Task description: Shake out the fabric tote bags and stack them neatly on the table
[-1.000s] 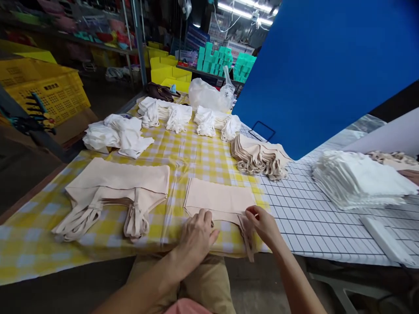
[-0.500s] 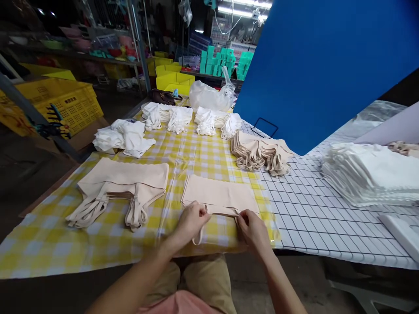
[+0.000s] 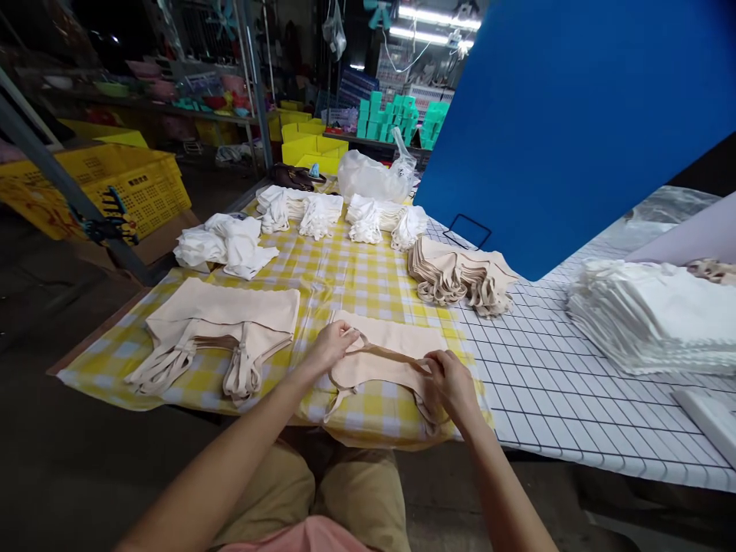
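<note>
A beige strappy camisole [image 3: 379, 369] lies on the yellow checked cloth in front of me, its straps toward the table's near edge. My left hand [image 3: 334, 345] pinches the upper layer of fabric at the left side. My right hand [image 3: 451, 382] is closed on the same garment at the right, near a strap. Between the hands the layer's edge is pulled fairly straight, with a darker gap beneath it. To the left lies a neat stack of beige camisoles [image 3: 224, 310], straps hanging toward me.
White garment stacks [image 3: 299, 208] stand at the back, with a loose white heap [image 3: 221, 244] at left. Another beige stack [image 3: 460, 268] sits before a large blue board [image 3: 552, 123]. White folded fabric [image 3: 649, 314] is piled right. A yellow crate [image 3: 138, 184] stands beyond the table.
Both hands have moved slightly away from me, lifting the fabric edge upward over the garment. The lower part with straps now shows spread below the hands. The view has shifted slightly.
</note>
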The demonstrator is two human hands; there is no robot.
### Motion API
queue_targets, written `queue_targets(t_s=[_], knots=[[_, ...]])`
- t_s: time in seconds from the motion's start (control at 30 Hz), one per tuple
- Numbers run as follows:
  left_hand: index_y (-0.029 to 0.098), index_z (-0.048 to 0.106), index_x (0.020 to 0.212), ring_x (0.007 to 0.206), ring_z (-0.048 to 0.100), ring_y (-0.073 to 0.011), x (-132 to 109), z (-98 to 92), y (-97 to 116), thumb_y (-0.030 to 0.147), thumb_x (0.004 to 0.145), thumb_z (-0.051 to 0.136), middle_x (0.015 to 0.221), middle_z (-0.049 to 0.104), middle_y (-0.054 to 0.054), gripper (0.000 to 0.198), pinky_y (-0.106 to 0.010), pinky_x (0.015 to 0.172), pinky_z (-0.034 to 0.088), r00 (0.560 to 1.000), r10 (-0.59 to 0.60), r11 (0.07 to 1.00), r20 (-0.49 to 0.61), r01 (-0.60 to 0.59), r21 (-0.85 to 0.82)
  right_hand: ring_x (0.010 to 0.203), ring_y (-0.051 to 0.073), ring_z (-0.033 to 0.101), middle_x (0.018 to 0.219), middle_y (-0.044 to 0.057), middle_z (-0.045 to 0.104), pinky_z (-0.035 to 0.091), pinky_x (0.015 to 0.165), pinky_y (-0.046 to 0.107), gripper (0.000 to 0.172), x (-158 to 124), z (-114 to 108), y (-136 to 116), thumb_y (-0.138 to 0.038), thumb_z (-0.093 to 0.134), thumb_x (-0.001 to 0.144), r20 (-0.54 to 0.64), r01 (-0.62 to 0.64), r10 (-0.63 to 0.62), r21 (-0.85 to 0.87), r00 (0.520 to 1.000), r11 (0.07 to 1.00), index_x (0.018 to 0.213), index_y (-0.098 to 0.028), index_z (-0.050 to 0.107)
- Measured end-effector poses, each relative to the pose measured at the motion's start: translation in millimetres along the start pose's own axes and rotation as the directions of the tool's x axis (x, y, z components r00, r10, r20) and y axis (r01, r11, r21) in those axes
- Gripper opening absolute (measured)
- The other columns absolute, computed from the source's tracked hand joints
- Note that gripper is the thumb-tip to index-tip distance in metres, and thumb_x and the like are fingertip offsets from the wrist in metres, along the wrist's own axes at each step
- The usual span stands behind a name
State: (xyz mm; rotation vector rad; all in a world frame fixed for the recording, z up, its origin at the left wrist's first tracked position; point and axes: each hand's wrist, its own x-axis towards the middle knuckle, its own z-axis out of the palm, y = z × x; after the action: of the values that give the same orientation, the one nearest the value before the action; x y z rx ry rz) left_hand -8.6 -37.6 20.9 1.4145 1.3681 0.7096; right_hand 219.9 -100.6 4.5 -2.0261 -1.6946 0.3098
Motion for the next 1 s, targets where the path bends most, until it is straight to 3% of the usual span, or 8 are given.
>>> queue_targets(t_s=[0.13, 0.3, 0.53, 1.0], knots=[[0.017, 0.056, 0.082, 0.075, 0.058, -0.0159, 19, 6.7, 1, 0.030, 0.084, 0.045, 0.080, 0.064, -0.005, 0.017, -0.023, 0.060, 0.036, 0.986, 0.133, 0.872, -0.105, -0.065, 0.485, 0.069, 0.017, 0.051, 0.075, 0.005, 0.056, 0.035, 0.063, 0.027, 0.024, 18, 4, 3, -0.027, 0.038, 0.081, 0.026, 0.013, -0.012, -0.044, 1.000, 0.999, 0.071, -0.018, 0.058], [0.016, 0.059, 0.093, 0.081, 0.062, -0.0219, 29, 15.5, -4, 0.037, 0.087, 0.038, 0.087, 0.068, -0.011, 0.029, -0.027, 0.061, 0.038, 0.991, 0.115, 0.688, -0.073, -0.027, 0.725, 0.068, 0.016, 0.051, 0.076, 0.005, 0.057, 0.034, 0.062, 0.026, 0.021, 31, 12, 8, -0.022, 0.038, 0.081, 0.034, 0.004, -0.001, -0.083, 0.999, 0.997, 0.071, -0.018, 0.056], [0.016, 0.060, 0.098, 0.082, 0.063, -0.0241, 33, 18.5, -4, 0.036, 0.089, 0.034, 0.087, 0.068, -0.013, 0.035, -0.030, 0.063, 0.041, 0.990, 0.129, 0.604, -0.058, -0.031, 0.797, 0.068, 0.017, 0.053, 0.075, 0.004, 0.062, 0.032, 0.060, 0.026, 0.017, 32, 19, 9, -0.024, 0.039, 0.081, 0.019, -0.053, 0.055, -0.078, 0.998, 0.996, 0.075, -0.019, 0.055], [0.016, 0.064, 0.085, 0.084, 0.062, -0.0225, 36, 9.7, -2, 0.033, 0.088, 0.032, 0.090, 0.069, -0.012, 0.036, -0.028, 0.063, 0.036, 0.994, 0.100, 0.673, -0.043, -0.035, 0.739, 0.065, 0.017, 0.055, 0.066, 0.002, 0.062, 0.035, 0.060, 0.025, 0.018, 30, 18, 9, -0.030, 0.045, 0.073, -0.043, -0.153, 0.162, 0.162, 0.986, 0.975, 0.069, -0.021, 0.059]])
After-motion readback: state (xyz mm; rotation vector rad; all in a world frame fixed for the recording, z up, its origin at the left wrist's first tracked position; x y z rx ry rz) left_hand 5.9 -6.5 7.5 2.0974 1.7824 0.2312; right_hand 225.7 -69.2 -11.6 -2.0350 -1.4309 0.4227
